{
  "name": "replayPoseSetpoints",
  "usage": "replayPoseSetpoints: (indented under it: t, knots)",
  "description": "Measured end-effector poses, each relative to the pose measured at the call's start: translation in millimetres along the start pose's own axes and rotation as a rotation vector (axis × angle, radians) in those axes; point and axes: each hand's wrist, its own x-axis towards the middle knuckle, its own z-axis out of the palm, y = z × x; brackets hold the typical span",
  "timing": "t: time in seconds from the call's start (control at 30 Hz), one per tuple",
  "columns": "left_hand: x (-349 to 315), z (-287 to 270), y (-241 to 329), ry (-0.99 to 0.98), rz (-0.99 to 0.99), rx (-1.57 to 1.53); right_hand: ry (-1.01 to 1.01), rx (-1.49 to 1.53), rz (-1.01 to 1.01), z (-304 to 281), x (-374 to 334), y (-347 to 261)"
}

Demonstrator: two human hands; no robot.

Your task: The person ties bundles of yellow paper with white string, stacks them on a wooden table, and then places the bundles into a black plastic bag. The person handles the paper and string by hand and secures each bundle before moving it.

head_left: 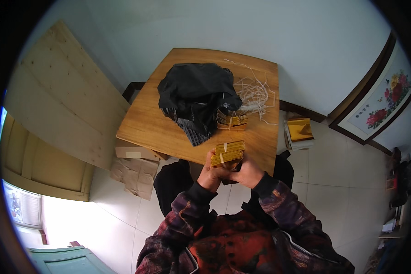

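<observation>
Between my two hands, at the near edge of the wooden table (144,116), is a bundle of thin gold-coloured paper pieces (228,154) with pale bands across it. My left hand (208,177) closes round its left side. On the right side, my right hand (250,171) grips the same bundle, the thumbs meeting low in front. A similar gold bundle (233,121) lies farther back on the table, against the mouth of a crumpled black bag (196,84). What the bag contains is mostly hidden.
A tangle of white string (255,97) spreads over the table's right side. To the left leans a large wooden board (64,91), with flattened brown paper (134,176) below. A stack topped by a gold sheet (299,129) sits on the floor at right, near a framed flower picture (379,105).
</observation>
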Motion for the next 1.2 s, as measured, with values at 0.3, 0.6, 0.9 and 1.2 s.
replayPoseSetpoints:
  t: [0.3,0.6,0.9,1.2]
  knots:
    - [47,-27,113,0.597,1.037,1.565,0.152,0.54,0.045,-41,-3,-3]
    - [97,-74,154,0.863,0.637,1.395,0.037,0.203,-0.018,-60,48,-53]
    - [101,-57,204,0.087,0.657,0.652,-0.462,-0.287,0.045,-35,186,-106]
    - [75,-43,220,0.037,0.527,0.743,-0.347,-0.614,0.217,-31,300,-71]
